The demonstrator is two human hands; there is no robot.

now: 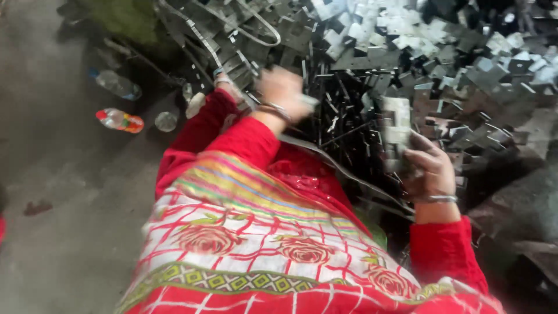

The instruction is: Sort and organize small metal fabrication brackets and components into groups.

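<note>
A large heap of flat grey metal plates [442, 64] covers the floor's [52, 174] upper right. The right hand [429, 170] grips a stack of square grey metal plates [397, 131] at the heap's near edge. The left hand [283, 90] is blurred; its grip cannot be determined.

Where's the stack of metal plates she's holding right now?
In the head view, the stack of metal plates is right of centre, gripped upright in the right hand, in front of the big pile of metal pieces.
</note>
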